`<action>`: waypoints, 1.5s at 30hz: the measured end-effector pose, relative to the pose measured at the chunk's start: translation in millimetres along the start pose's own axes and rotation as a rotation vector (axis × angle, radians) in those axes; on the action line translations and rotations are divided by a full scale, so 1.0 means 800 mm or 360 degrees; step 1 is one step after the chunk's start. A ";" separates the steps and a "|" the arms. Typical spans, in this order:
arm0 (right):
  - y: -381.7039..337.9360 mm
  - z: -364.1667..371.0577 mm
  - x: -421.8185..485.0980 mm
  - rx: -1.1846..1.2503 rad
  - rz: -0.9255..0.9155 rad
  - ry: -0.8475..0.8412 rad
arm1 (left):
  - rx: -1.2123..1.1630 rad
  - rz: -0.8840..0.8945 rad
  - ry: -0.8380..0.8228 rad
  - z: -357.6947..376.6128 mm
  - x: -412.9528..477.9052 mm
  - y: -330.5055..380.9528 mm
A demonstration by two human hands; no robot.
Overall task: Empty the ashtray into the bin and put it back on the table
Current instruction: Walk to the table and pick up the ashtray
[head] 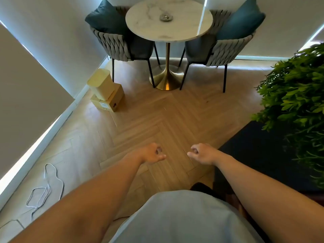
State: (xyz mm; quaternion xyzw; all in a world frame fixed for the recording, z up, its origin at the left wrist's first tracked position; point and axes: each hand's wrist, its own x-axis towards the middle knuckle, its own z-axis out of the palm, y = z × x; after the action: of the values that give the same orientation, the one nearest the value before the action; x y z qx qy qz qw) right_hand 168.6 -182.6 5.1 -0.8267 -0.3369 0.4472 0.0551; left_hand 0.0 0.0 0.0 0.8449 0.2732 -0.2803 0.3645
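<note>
A small glass ashtray (166,17) sits near the middle of a round marble table (184,32) with a gold pedestal, far ahead of me. A cream-coloured bin (101,84) stands on a cardboard box by the left wall, left of the table. My left hand (152,155) and my right hand (201,156) are stretched out in front of me over the wooden floor, well short of the table. Both hold nothing, with the fingers loosely curled and apart.
Two grey woven chairs with teal cushions, the left chair (115,41) and the right chair (226,46), flank the table. A leafy green plant (296,95) fills the right side above a dark surface (254,155). A white cable (45,186) lies looped on the floor at lower left. The cardboard box (109,100) rests near the wall.
</note>
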 end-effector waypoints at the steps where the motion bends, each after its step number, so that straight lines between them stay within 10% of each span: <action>1: -0.002 0.000 0.002 -0.0002 -0.0004 -0.0005 | 0.0003 0.0002 -0.0001 -0.003 0.000 -0.001; 45: 0.009 -0.287 0.289 -0.0015 -0.0066 -0.0138 | -0.0088 -0.0097 0.0033 -0.243 0.287 0.086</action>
State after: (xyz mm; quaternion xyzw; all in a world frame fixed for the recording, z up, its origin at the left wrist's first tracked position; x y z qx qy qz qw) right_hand 436.7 0.3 -24.1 -0.7996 -0.3581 0.4799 0.0457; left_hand 258.0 168.2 -10.4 0.8287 0.3103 -0.2748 0.3762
